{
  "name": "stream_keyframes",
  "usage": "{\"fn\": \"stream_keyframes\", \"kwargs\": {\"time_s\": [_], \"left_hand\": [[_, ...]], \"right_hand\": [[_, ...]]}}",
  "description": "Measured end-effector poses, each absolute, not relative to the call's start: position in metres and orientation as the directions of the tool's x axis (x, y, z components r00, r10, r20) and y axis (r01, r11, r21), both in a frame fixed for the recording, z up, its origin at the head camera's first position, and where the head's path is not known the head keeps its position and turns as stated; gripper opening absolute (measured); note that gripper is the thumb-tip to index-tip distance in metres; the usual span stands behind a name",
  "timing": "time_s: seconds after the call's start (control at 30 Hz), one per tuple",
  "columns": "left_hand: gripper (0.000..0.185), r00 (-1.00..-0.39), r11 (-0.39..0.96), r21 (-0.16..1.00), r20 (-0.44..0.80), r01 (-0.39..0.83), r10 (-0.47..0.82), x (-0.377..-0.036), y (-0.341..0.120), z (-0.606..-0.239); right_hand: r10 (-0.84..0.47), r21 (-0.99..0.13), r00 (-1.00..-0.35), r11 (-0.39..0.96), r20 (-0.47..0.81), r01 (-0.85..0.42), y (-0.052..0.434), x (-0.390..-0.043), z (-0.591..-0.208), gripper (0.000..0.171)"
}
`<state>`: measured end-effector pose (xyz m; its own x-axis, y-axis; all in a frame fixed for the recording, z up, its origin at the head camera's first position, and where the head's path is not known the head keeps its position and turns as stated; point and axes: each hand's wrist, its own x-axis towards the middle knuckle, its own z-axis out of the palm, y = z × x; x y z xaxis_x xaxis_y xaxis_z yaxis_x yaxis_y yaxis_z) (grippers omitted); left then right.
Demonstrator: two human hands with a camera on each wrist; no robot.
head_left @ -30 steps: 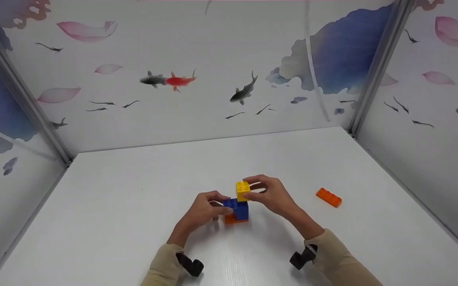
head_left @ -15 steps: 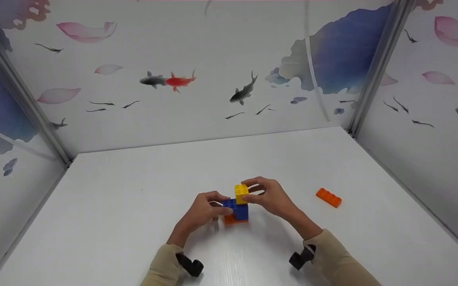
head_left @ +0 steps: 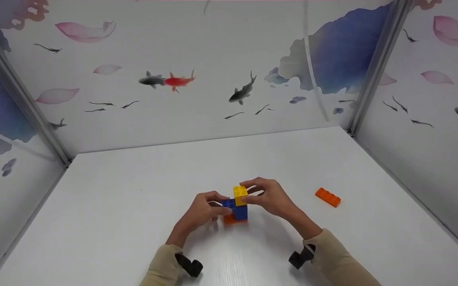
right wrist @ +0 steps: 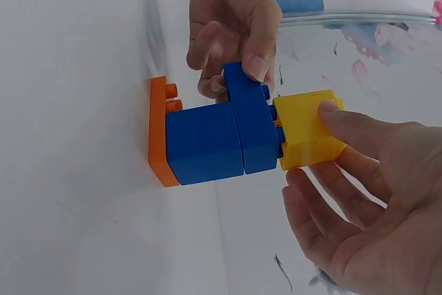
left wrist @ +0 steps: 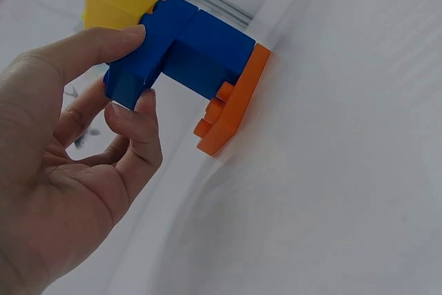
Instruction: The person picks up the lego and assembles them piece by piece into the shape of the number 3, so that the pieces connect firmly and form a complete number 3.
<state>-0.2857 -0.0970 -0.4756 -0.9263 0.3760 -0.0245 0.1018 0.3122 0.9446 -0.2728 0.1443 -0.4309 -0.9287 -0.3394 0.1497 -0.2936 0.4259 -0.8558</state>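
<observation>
With the left hand [head_left: 204, 208] pinching the upper blue brick [right wrist: 254, 126], the yellow block [right wrist: 304, 129], pinched by the right hand [head_left: 270, 196] at that brick's right end, probably wants squaring up before a straight, even downward press.

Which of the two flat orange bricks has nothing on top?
The loose orange brick, lying alone on the table, to the right of the right hand; the base orange brick bears a blue brick.
</observation>
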Motion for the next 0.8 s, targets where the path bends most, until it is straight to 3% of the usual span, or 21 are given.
{"fn": "stream_keyframes", "kwargs": {"time_s": [0.8], "left_hand": [[0.035,-0.924,0.309,0.946,-0.026,0.101,0.382,-0.2872,-0.0969,-0.4743]], "right_hand": [[-0.374,-0.838,-0.911,0.430,0.174,-0.337,0.1467,-0.2750,-0.4339,0.035]]}}
